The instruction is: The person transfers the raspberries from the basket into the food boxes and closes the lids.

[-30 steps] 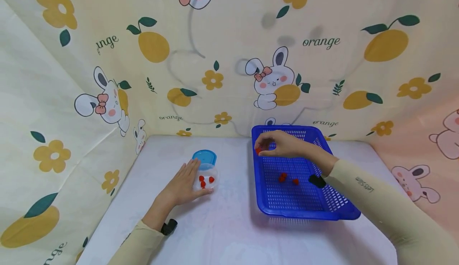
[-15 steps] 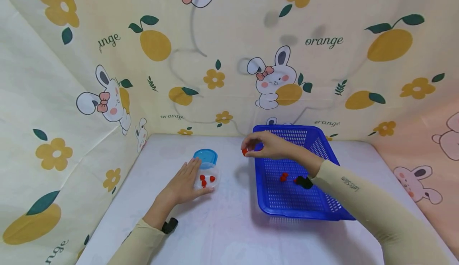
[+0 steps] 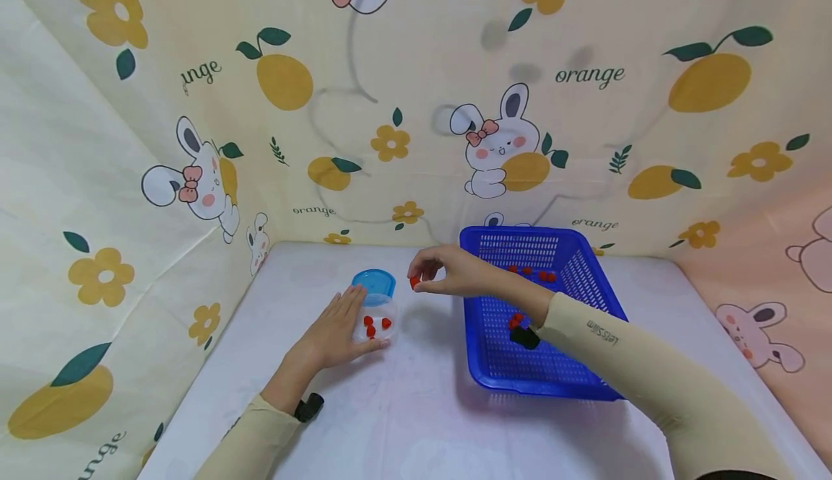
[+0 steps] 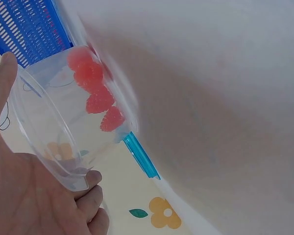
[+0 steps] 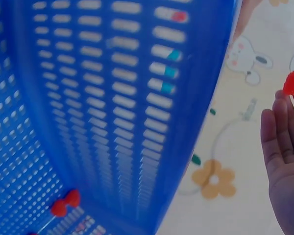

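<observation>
My left hand [image 3: 328, 332] holds a clear plastic tub [image 4: 49, 112] upright on the table, thumb on one side of the rim and fingers on the other. Several red raspberries [image 4: 99, 99] lie on the tub's bottom. Between the thumb and fingers of my right hand [image 3: 448, 271], a single raspberry [image 5: 292, 85] is pinched in the air. That hand is left of the blue plastic basket [image 3: 477, 364], a short way right of the tub, with the forearm crossing over the basket.
Right behind the tub lies a round blue lid [image 3: 374, 284]. More raspberries [image 3: 548, 276] are scattered along the basket's far side and near its middle [image 3: 516, 320], partly hidden by the right arm. A printed cloth [image 3: 416, 148] hangs behind the white table [image 3: 416, 415].
My right hand has moved left with the pinched raspberry, from over the basket, past its left rim, towards the tub. The left hand stays on the tub.
</observation>
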A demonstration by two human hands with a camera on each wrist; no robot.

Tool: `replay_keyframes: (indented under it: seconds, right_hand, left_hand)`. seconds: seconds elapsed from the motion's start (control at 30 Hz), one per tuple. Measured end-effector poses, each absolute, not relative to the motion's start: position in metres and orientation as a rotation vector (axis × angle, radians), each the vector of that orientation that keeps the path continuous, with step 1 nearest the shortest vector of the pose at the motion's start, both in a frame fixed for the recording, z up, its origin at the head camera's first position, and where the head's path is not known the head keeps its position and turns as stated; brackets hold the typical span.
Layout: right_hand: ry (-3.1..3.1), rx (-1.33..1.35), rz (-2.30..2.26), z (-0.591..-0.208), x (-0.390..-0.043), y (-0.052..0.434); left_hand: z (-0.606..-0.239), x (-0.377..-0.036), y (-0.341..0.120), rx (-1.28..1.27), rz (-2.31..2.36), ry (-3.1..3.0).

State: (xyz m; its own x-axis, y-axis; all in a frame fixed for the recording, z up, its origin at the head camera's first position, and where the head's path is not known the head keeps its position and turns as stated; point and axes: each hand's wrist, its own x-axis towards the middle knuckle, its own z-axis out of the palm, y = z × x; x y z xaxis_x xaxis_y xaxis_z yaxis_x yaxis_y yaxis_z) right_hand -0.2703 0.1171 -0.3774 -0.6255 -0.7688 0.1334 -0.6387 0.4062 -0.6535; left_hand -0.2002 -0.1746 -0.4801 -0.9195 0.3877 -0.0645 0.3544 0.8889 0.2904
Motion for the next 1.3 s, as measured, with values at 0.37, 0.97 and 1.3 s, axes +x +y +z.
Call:
replay_keyframes:
  seconds: [0.37,0.97,1.3]
  right_hand:
    - [2.454,-1.351,-0.928,-0.384,-0.270,0.082]
    - [2.416,-1.325,-0.928,-0.389,-0.274,0.063]
    - [2.475,-1.247,-0.966,-0.380,-0.277,0.078]
  left_hand:
    - [-0.480,-0.201,-0.175,0.594,0.433,2.933]
    - [-0.480,-0.201,-0.176,0.632,0.442,2.927]
    - [-0.480,-0.201,-0.175,0.592,0.417,2.934]
